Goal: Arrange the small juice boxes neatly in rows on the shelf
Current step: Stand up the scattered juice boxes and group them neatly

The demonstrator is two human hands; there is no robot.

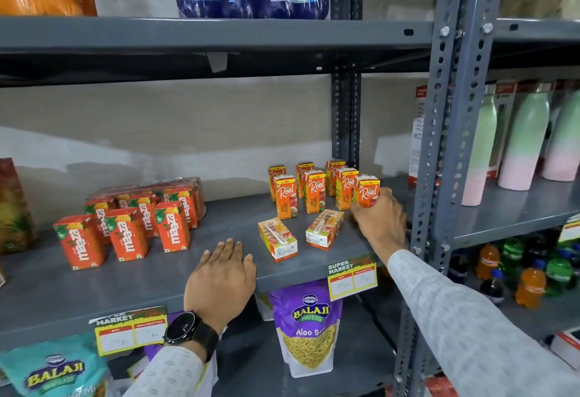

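- Head view: the grey shelf (188, 287) carries the Real juice boxes (315, 191) at its right end, close to the slotted upright post (439, 145); seven stand upright, three at the back, three in front of them, and a seventh at the right end of the front row
- The right hand (381, 219) has fingers wrapped around that seventh box (366, 191), between the front row and the post, with little room left on that side
- Two more Real boxes lie flat nearer the shelf's front edge, one (277, 239) left of the other (324, 228), straws facing up; nine Real boxes in all
- The left hand (221, 277) lies palm down on the front edge, left of the flat boxes, fingers together and holding nothing; a black watch (185, 329) on the wrist
- Bare shelf runs between the left hand and the Maaza boxes (125, 227) far to the left; four loose ones at the front can be counted, more behind in plastic wrap, number unclear
- A price tag (351, 276) hangs on the front edge below the flat boxes
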